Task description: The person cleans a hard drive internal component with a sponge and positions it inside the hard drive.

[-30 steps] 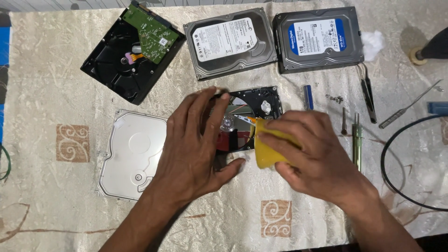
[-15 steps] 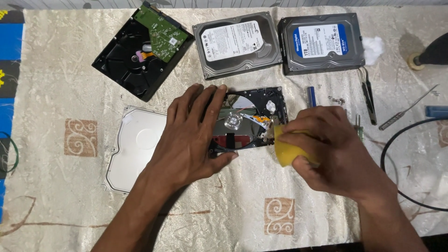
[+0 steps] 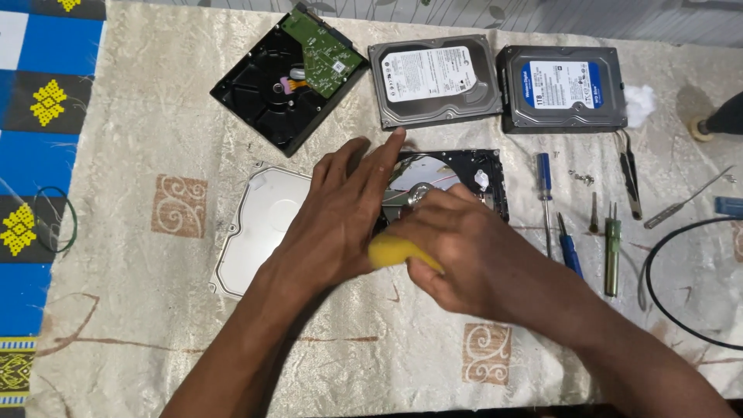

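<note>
A cream patterned cloth (image 3: 124, 255) is spread over the surface, and most of the opened hard drive (image 3: 457, 178) at its middle is hidden beneath two bare hands. Only the drive's shiny platter and its black far corner are left in view. The left hand (image 3: 340, 217) is laid flat over the drive's near-left part, fingers stretched out and holding nothing that can be seen. The right hand (image 3: 472, 255) is curled over a yellow sponge (image 3: 391, 251), which is pinched between thumb and fingers at the drive's near edge; whether the sponge touches the platter cannot be told. A silver drive lid (image 3: 259, 224) is partly covered by the left wrist. At the far edge are set a black drive with a green circuit board (image 3: 290, 77) and two sealed drives (image 3: 495, 81). Small screwdrivers (image 3: 569, 224) are lined up on the right, where a black cable (image 3: 658, 298) is cut off by the frame.
</note>
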